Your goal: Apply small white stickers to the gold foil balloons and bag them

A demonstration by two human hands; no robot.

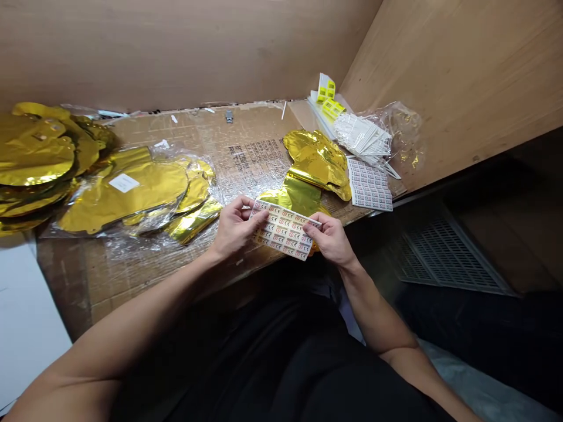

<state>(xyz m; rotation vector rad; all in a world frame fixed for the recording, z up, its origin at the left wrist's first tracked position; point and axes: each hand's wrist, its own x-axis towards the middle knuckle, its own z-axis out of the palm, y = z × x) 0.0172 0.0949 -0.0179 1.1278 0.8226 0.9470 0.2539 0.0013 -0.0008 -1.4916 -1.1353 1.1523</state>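
A small sheet of CE-mark stickers (pixel 284 231) is held up between both hands over the table's front edge, its printed face towards me. My left hand (pixel 237 227) pinches its left end, thumb on the print and fingers behind. At the right end, my right hand (pixel 331 237) grips the upper corner, thumb on top. Behind the sheet lies a gold foil balloon (pixel 314 158), flat and folded, partly hidden by the stickers. Another sticker sheet (pixel 370 184) with small printed labels rests right of that balloon.
Flat gold foil balloons in clear plastic (pixel 153 187) lie left, beside a taller gold pile (pixel 35 152). Back right are white paper strips (pixel 363 138), yellow barcode labels (pixel 332 108) and crumpled plastic film (pixel 404 129). Wooden panels (pixel 457 76) border the cardboard surface; a grey crate (pixel 453 252) stands lower right.
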